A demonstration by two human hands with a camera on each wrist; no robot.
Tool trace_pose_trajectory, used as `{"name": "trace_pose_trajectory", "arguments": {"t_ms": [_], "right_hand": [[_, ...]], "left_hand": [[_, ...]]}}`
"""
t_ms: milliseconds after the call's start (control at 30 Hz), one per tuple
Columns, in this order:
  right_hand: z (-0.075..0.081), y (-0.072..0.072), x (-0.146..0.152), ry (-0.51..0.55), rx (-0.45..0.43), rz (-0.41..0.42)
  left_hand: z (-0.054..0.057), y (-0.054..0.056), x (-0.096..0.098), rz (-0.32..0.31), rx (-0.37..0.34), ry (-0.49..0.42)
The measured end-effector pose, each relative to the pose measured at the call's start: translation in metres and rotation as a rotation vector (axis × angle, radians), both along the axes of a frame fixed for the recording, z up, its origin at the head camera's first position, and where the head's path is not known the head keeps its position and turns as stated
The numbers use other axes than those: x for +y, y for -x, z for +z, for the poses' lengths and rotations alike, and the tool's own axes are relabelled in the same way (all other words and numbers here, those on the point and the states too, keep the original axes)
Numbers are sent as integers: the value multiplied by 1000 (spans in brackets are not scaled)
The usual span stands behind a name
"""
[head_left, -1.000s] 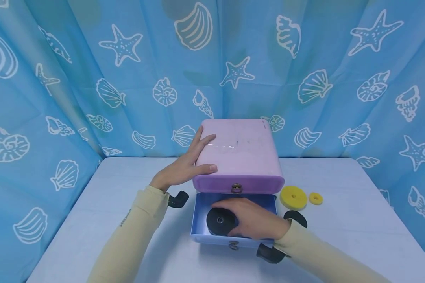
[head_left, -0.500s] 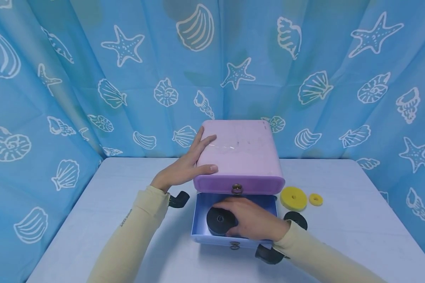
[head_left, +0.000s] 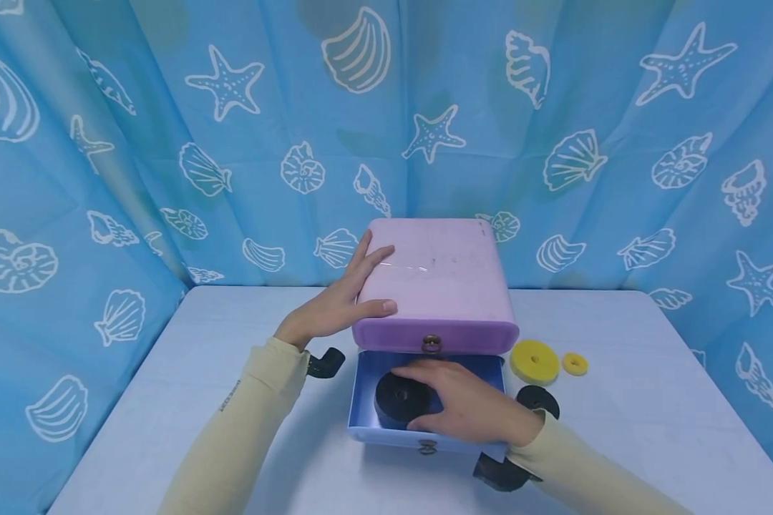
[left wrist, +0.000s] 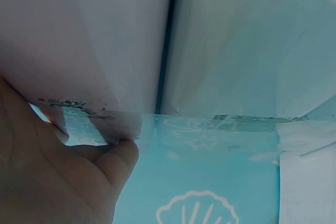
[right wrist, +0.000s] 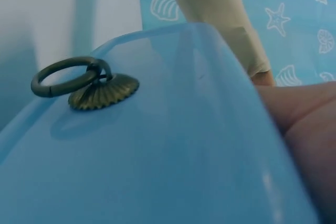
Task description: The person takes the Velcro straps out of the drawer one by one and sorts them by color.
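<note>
A pink-topped drawer box (head_left: 438,272) stands mid-table, and below it a blue drawer (head_left: 361,400) is pulled out. My left hand (head_left: 325,307) rests on the box's left edge, thumb and fingers spread over the top; in the left wrist view its fingertips lie along the edge by clear tape. Inside the drawer is a thick black disc (head_left: 401,397) with a small centre hole. My right hand (head_left: 467,404) reaches in from the right and grips the disc, fingers at its far side and thumb at its near side. Some fingers are hidden.
A large yellow disc (head_left: 534,362), a small yellow disc (head_left: 575,364) and another black disc (head_left: 537,399) lie right of the drawer. A brass ring pull (right wrist: 65,80) juts from the drawer front. A shell-printed blue curtain (head_left: 386,143) hangs behind the table.
My right hand has shifted slightly to the right. The black disc's top sits a little farther back in view, with more of its side showing. The left hand stays put.
</note>
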State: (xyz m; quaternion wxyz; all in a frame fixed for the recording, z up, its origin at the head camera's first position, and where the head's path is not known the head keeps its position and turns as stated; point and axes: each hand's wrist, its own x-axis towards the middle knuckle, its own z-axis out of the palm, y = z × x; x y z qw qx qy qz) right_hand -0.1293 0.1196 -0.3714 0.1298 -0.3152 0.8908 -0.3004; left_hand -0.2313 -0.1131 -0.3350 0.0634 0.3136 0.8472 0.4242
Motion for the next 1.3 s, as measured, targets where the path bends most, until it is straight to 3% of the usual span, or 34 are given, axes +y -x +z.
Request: {"name": "trace_pose_trajectory", "arguments": {"t_ms": [700,900,1300], "right_hand": [[9,-22,32,110,-60,-128],[15,-30,43,105,-84,-208],[16,-37,74,134,-71,-278]], "left_hand": [[-2,2,0,11,-1,17],[0,1,1,15,3,18],[0,0,-1,-6,3,17]]}}
